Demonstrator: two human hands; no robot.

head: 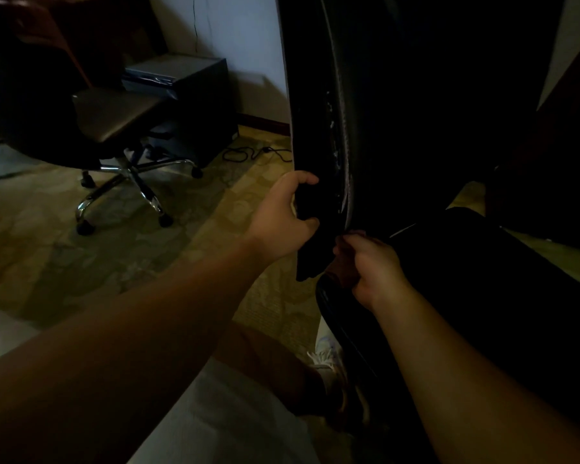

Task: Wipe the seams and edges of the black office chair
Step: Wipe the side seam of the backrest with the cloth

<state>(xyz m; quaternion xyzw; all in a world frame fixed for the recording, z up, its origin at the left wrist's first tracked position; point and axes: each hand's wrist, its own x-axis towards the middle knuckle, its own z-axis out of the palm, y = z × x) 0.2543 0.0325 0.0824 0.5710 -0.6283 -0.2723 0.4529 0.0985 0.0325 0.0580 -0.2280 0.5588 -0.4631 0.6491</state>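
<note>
Second office chair (114, 128) left, cabinet (188, 95) behind, cable (255, 153) on carpet (64, 249)

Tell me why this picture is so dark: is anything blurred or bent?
Head view: the room is dim, so the black chair is nearly featureless; only the wall is bright. Wide-angle bending curves the chair's edge. The left hand and right hand look soft, and what the right hand holds cannot be made out.

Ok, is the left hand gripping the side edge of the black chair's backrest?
Yes, the left hand curls its fingers and thumb round the outer edge of the black chair backrest, just above its lower end.
</note>
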